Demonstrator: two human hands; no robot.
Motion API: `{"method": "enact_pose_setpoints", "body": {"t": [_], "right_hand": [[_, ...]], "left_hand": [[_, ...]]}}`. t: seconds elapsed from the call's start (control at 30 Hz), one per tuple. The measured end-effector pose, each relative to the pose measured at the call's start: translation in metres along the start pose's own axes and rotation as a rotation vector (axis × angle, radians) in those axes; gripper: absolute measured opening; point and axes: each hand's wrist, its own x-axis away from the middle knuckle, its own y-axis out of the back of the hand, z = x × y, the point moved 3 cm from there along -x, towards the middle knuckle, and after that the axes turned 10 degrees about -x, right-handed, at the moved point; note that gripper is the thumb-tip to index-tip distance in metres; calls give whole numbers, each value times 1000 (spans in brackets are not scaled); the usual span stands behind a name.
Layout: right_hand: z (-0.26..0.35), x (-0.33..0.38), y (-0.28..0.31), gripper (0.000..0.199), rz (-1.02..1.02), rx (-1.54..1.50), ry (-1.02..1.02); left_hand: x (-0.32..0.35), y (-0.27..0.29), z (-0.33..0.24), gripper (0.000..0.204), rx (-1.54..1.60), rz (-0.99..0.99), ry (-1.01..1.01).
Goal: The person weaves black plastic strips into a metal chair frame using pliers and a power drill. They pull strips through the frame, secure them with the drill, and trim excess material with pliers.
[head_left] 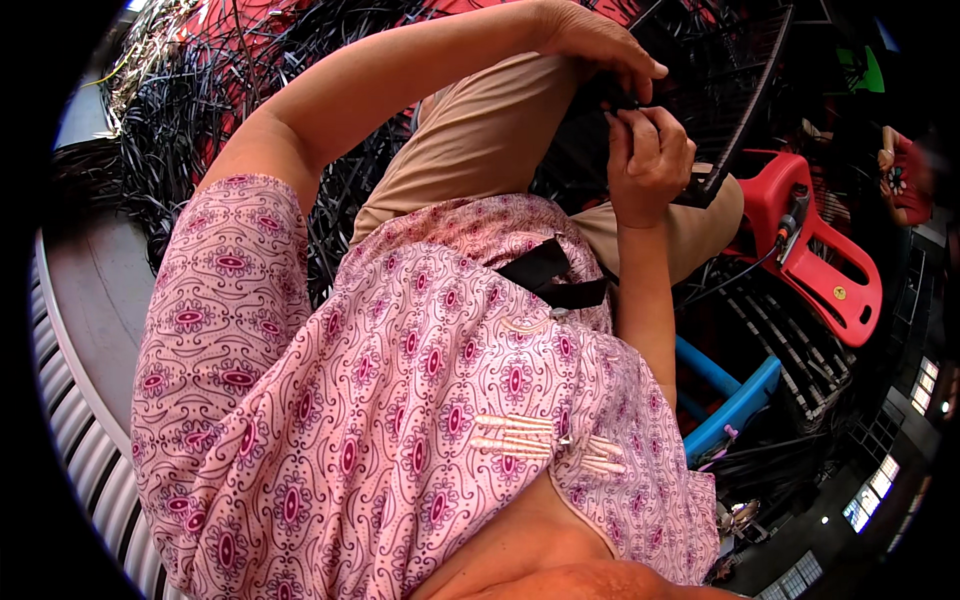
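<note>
My left hand (pixel 605 48) reaches over from the left, its fingers bent down toward a dark spot above my lap. Just below it, my right hand (pixel 652 165) is closed, with thumb and fingertips pinched together. The fingertips of both hands nearly meet at something small and dark, which I cannot make out against the black background. Beside them a black frame (pixel 757 100) with a ribbed, wrapped-looking edge leans over my knee. Its lower corner lies near my right wrist.
Loose black strips (pixel 270 75) are heaped at the upper left over something red. To the right stands a red plastic chair (pixel 830 275), with a corded tool (pixel 793 220) against it. A blue plastic item (pixel 735 410) is below it. Another person (pixel 908 185) sits farther right.
</note>
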Motion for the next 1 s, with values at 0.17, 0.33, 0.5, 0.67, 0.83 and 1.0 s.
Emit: {"method": "enact_pose_setpoints", "body": {"t": [0.17,0.33,0.5,0.67,0.83,1.0], "right_hand": [[2,-6,-3,12,-20,1,-39],[-2,-12,-8,17,-1,-37,-127],[-2,-15,-3,17,48,-93,-196],[-7,-20,3,18,158,-217,-379],[-10,-14,13,23,189,-143,-371],[-15,-11,20,24,247,-24,-295]], "left_hand": [[29,2,-11,45,-364,-265,-183],[42,-6,-13,32,-359,-275,-195],[30,-29,-2,36,-591,-537,-412],[36,-40,-1,30,-783,-716,-426],[39,-46,-2,28,-616,-694,-397],[35,-42,-5,30,-523,-688,-421]]}}
